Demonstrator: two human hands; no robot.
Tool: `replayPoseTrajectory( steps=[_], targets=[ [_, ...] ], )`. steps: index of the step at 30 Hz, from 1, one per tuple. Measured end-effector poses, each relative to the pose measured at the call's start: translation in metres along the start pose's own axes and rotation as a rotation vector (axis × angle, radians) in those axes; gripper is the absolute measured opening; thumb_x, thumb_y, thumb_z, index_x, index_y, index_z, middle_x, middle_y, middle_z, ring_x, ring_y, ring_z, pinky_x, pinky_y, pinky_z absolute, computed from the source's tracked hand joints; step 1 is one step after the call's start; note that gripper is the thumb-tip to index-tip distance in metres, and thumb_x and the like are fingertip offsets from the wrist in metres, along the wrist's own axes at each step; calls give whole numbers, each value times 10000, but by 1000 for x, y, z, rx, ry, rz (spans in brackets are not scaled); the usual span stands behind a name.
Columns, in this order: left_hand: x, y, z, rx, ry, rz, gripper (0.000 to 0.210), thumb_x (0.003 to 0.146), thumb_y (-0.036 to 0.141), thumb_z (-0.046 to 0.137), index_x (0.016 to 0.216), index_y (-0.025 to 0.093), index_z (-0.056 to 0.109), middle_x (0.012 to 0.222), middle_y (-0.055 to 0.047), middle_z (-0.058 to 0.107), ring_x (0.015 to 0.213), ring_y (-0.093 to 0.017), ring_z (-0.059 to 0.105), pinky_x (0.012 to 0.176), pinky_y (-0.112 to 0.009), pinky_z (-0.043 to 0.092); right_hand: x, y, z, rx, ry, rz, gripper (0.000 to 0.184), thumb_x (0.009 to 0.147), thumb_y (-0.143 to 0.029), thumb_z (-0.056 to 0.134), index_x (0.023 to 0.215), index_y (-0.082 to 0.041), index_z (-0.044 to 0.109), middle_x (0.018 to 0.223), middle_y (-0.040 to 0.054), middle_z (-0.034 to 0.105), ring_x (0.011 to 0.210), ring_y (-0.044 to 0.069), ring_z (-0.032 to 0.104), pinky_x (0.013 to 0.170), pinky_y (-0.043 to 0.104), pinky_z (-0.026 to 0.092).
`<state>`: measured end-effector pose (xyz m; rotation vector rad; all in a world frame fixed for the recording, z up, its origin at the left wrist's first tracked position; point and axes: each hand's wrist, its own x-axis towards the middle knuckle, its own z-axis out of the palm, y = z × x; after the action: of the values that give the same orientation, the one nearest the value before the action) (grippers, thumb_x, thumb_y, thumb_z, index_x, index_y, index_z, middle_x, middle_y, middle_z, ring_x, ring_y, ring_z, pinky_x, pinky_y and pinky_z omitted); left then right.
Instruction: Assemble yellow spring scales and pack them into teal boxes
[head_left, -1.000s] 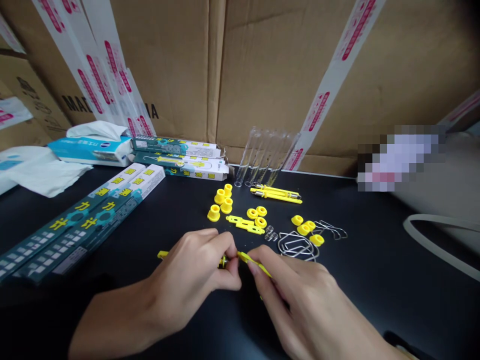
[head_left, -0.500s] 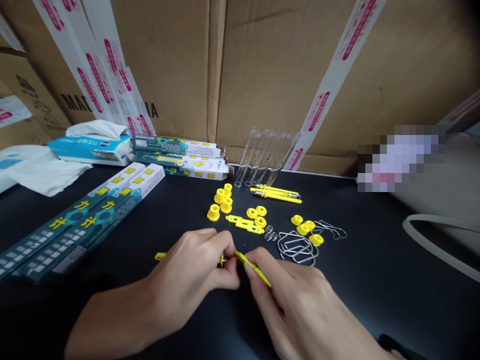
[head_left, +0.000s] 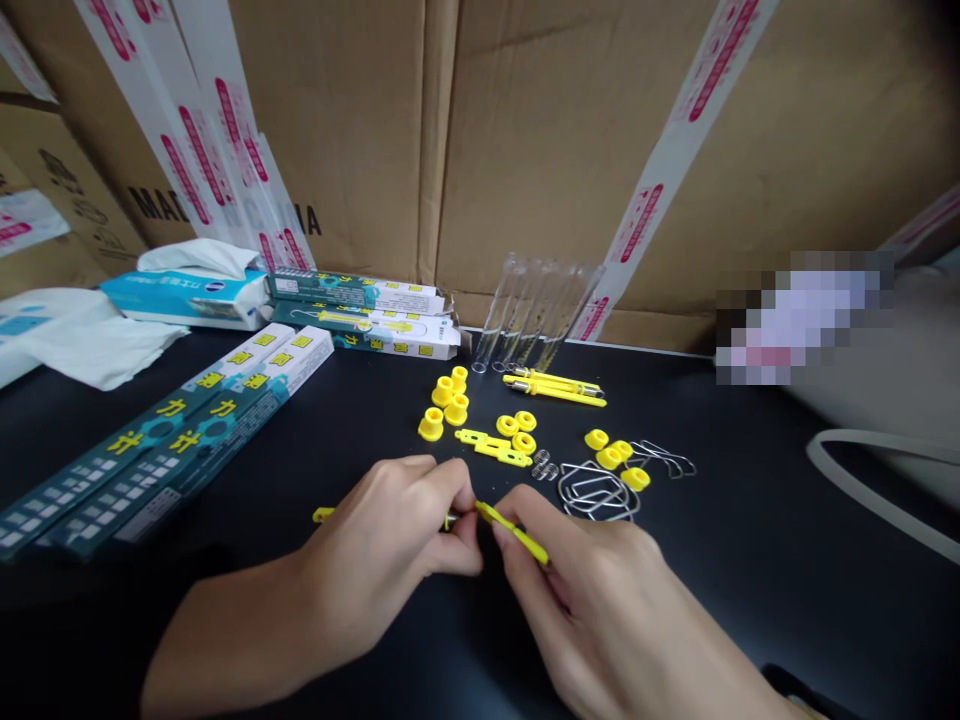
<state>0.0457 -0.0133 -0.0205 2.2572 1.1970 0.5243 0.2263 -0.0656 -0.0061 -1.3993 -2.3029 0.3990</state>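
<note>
My left hand (head_left: 375,535) is closed, thumb and forefinger pinched round a small spring piece (head_left: 451,521) that is mostly hidden. The tip of a yellow plastic strip (head_left: 323,514) pokes out behind that hand; whether it joins the spring I cannot tell. Between the thumb and fingers of my right hand (head_left: 600,580) is a slim yellow plastic rod (head_left: 529,543), its far end touching or almost touching the left fingertips. Just beyond the hands lie yellow flat plates (head_left: 495,447), small coil springs (head_left: 544,466) and bent wire hooks (head_left: 596,492).
Yellow flanged caps (head_left: 431,424), yellow rings (head_left: 523,443) and smaller caps (head_left: 635,479) lie on the black table. Clear tubes (head_left: 517,310) lean against a cardboard box (head_left: 540,130). Two finished-looking yellow rods (head_left: 559,388) lie before them. Long printed boxes (head_left: 202,425) and tissues (head_left: 195,297) are on the left.
The whole view has shifted slightly. Both hands keep their grips and stay close together; the yellow rod in my right hand has tilted a little.
</note>
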Motion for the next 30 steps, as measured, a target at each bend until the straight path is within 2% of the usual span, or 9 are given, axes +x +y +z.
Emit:
replayPoseTrajectory(
  steps=[7, 14, 19, 26, 30],
  targets=[
    [-3, -9, 9, -51, 156, 122, 354, 648, -30, 619, 741, 242, 414, 637, 121, 523, 521, -84, 518, 508, -184, 343, 3, -2, -4, 146, -47, 100, 273, 1004, -184, 363, 741, -253, 387, 550, -83, 399, 417, 102, 314, 421, 254, 270],
    [-2, -8, 4, -68, 181, 127, 349, 646, -61, 577, 734, 239, 422, 624, 128, 555, 517, -71, 544, 507, -164, 360, -1, 2, -2, 185, -103, 147, 278, 1027, -233, 387, 761, -245, 465, 539, -75, 435, 410, 109, 347, 420, 257, 276],
    [-1, -10, 4, -86, 194, 131, 362, 627, -65, 593, 726, 239, 422, 615, 132, 520, 504, -64, 520, 493, -156, 356, -2, 7, -6, 236, -113, 187, 274, 1041, -268, 422, 803, -231, 552, 543, -65, 487, 438, 112, 442, 433, 248, 286],
    [0, -9, 7, -124, 233, 127, 336, 651, -30, 605, 766, 242, 444, 600, 137, 472, 489, -58, 493, 496, -144, 375, 5, 9, -6, 287, -144, 249, 281, 1045, -282, 425, 823, -228, 588, 538, -63, 507, 448, 113, 474, 445, 248, 266],
    [2, -6, 2, -215, 166, 109, 267, 686, 25, 613, 807, 239, 507, 643, 116, 553, 527, -72, 526, 529, -154, 431, 5, 9, -5, 303, -133, 268, 267, 1041, -274, 429, 830, -226, 587, 524, -67, 495, 423, 112, 466, 434, 244, 260]
  ],
)
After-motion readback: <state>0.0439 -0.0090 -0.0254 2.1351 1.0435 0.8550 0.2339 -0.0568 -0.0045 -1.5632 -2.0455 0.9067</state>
